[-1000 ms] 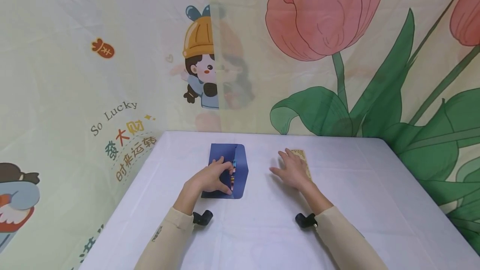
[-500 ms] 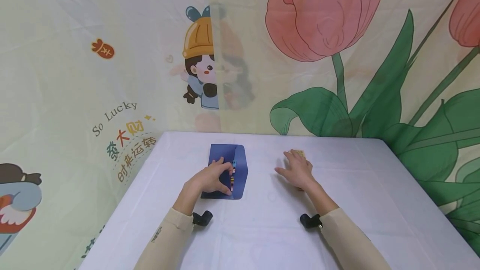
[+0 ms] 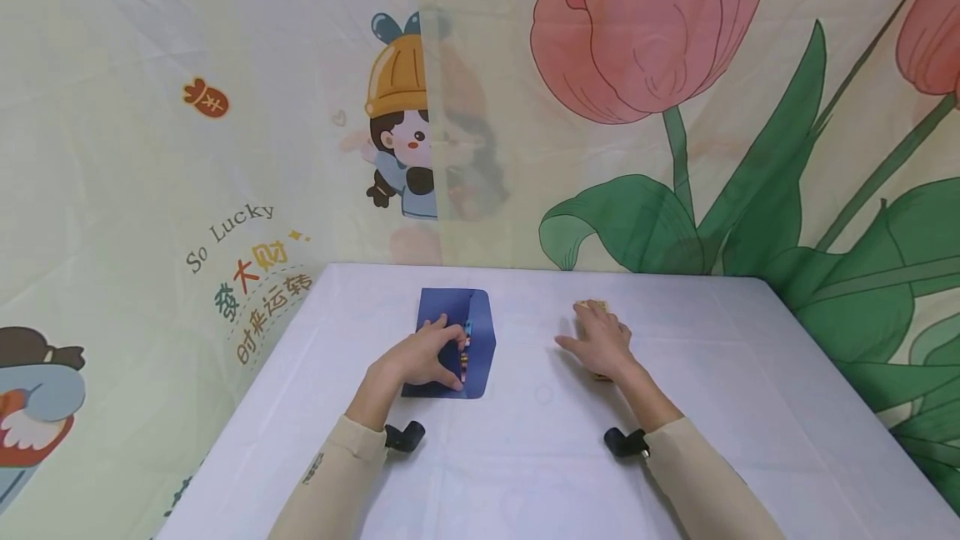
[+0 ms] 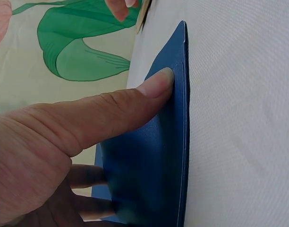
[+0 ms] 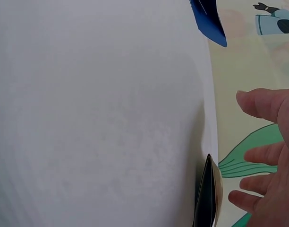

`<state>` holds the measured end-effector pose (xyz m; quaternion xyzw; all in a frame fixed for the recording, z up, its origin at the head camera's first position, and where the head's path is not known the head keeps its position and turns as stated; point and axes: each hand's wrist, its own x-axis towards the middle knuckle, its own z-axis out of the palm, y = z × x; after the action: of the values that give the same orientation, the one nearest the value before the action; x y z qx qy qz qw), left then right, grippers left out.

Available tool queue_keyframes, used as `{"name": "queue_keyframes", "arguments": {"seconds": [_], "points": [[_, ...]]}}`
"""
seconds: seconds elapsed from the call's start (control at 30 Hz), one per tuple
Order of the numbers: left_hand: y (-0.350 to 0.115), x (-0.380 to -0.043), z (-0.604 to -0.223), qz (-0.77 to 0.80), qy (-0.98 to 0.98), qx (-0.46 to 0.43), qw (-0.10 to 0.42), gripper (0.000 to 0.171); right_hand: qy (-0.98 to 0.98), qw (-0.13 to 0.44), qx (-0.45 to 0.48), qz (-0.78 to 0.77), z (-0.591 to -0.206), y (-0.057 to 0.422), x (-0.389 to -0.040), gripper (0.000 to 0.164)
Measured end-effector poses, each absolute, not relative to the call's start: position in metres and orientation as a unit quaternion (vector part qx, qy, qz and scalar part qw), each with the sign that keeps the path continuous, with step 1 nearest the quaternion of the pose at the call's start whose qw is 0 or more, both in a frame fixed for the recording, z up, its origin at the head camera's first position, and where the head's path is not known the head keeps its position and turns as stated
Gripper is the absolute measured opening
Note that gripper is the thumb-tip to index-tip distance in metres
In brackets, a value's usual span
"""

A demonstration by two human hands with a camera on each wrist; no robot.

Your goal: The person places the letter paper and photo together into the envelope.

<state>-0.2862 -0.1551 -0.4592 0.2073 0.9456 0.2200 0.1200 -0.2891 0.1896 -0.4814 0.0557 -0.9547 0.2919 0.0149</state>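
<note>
A blue envelope [image 3: 483, 340] lies on the left half of the table, its flap spread out to the right. My left hand [image 3: 416, 357] grips its pocket between thumb and fingers, and the upper layer bulges up. In the left wrist view the thumb [image 4: 102, 116] bears on the blue panel near its edge. Small colourful contents [image 3: 466, 348] show in the envelope's mouth. Over on the right, my right hand [image 3: 602, 340] hovers with spread fingers above a flat gold-patterned piece [image 3: 596, 304], mostly covered by it. The right wrist view shows this piece [image 5: 218, 194] edge-on, two layers gaping around a dark inside.
White cloth covers the table [image 3: 525, 457]. Behind it hangs a printed curtain [image 3: 495, 107] with tulips and a cartoon child. A black wrist camera mount [image 3: 405, 437] sits by the left sleeve, and another mount [image 3: 625, 443] by the right.
My right hand has moved to the right and now covers more of the gold-patterned piece. The left hand and the blue envelope have stayed in place.
</note>
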Motion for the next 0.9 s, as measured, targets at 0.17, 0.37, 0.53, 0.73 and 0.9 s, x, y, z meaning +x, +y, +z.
{"name": "queue_keyframes", "arguments": {"seconds": [0.17,0.37,0.53,0.73,0.9], "points": [[-0.155,-0.286,-0.458,0.221,0.945,0.207,0.120,0.053,-0.957,0.020,0.055,0.283,-0.480,0.193,-0.290,0.077],[-0.156,-0.286,-0.457,0.222,0.945,0.206,0.121,0.052,-0.959,0.015,0.051,0.279,-0.479,0.196,-0.290,0.077],[-0.156,-0.287,-0.458,0.223,0.945,0.207,0.123,0.052,-0.958,0.006,0.045,0.282,-0.478,0.198,-0.289,0.077],[-0.156,-0.287,-0.458,0.221,0.945,0.208,0.124,0.052,-0.958,0.001,0.043,0.282,-0.478,0.200,-0.288,0.078],[-0.156,-0.287,-0.460,0.218,0.946,0.206,0.124,0.053,-0.959,-0.004,0.038,0.280,-0.480,0.202,-0.289,0.078]]}}
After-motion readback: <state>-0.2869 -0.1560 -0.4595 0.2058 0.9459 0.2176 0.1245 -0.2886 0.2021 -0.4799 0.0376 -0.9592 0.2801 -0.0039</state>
